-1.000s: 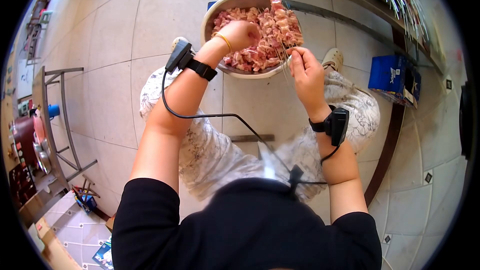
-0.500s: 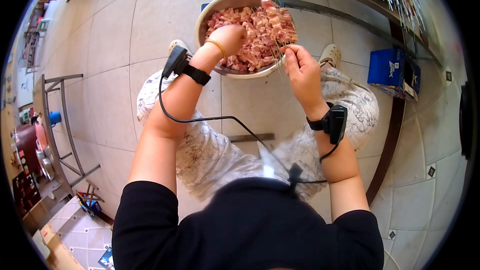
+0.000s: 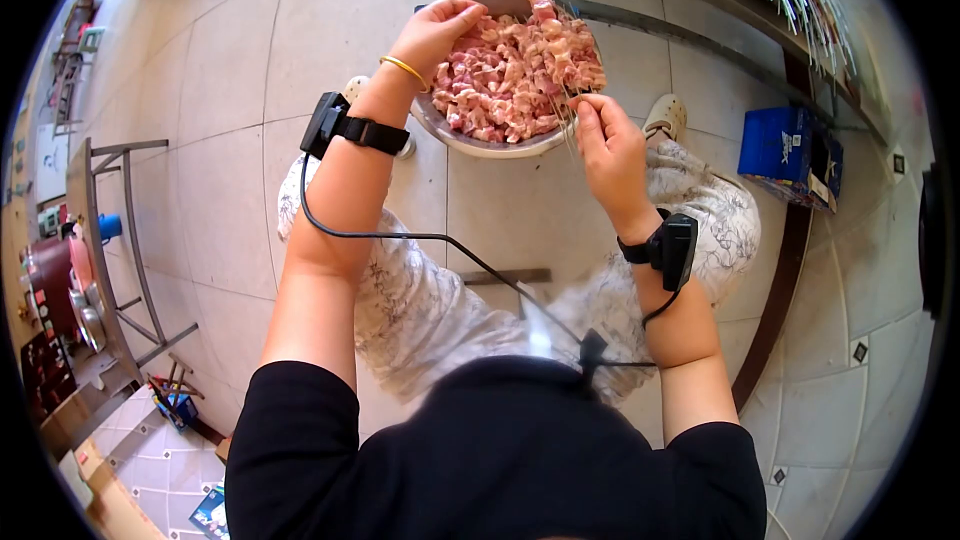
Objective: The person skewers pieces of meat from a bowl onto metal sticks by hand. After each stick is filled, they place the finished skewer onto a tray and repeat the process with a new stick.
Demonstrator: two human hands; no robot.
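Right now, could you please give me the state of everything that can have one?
Bowl: upright, well filled
Loose meat: raw, cut up
Skewers: threaded with meat
Left hand: fingers together, grip unclear
Right hand: pinched at skewer ends
Blue box: lid state unclear

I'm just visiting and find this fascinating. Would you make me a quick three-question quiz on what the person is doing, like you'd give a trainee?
1. Multiple choice: what is heaped in the bowl?
A) Peeled potatoes
B) Chopped raw meat
C) Bread rolls

2. True or false: the yellow bangle is on the same arm as the left hand.

3. Fill in the blank: the fingers of the right hand pinch the bare ends of the thin ______ beside the bowl's rim.

Key: 1. B; 2. True; 3. skewers
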